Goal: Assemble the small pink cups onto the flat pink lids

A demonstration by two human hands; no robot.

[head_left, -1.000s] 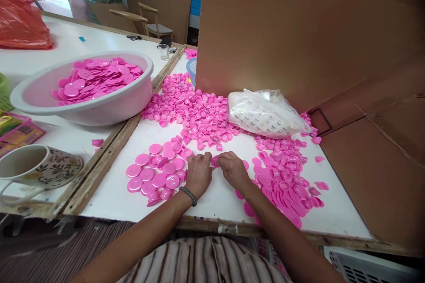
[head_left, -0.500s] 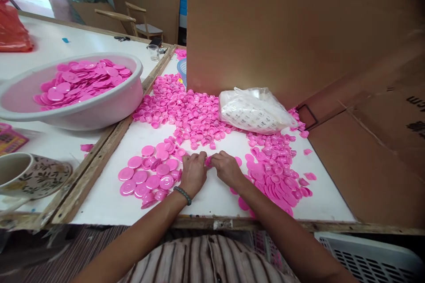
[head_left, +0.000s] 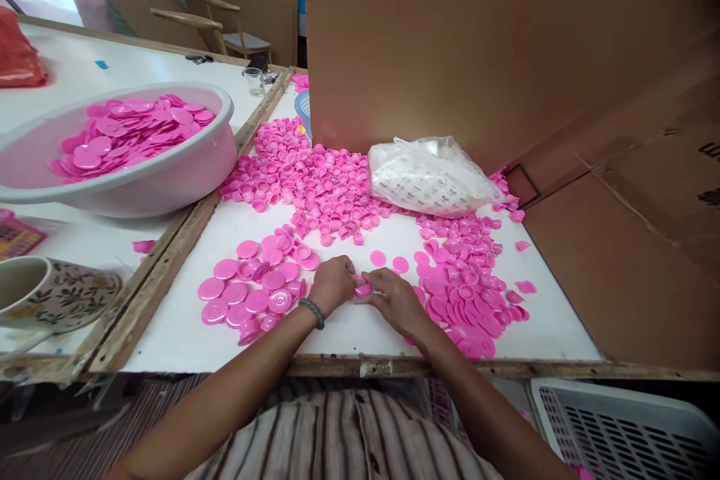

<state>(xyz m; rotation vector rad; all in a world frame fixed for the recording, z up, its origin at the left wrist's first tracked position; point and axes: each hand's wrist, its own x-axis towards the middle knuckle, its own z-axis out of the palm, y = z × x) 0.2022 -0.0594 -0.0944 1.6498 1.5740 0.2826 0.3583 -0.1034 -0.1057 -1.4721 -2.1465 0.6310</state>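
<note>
My left hand (head_left: 331, 283) and my right hand (head_left: 394, 298) meet at the table's front middle, fingers curled together round a small pink plastic piece (head_left: 363, 289) held between them. Flat pink discs (head_left: 253, 289) lie spread just left of my left hand. A heap of pink discs and caps (head_left: 464, 292) lies right of my right hand. Two loose pink discs (head_left: 388, 261) sit just beyond my fingers. Behind them spreads a pile of small pink caps (head_left: 315, 184).
A white basin (head_left: 169, 172) full of pink discs stands at the left. A plastic bag (head_left: 430, 176) of white parts leans by a tall cardboard wall (head_left: 478, 37). A patterned mug (head_left: 50, 292) sits at front left, a white crate (head_left: 624, 420) at lower right.
Both hands have drawn back a little toward the front edge, still joined on the pink piece. Two loose discs now show beyond the fingers. The view has shifted slightly.
</note>
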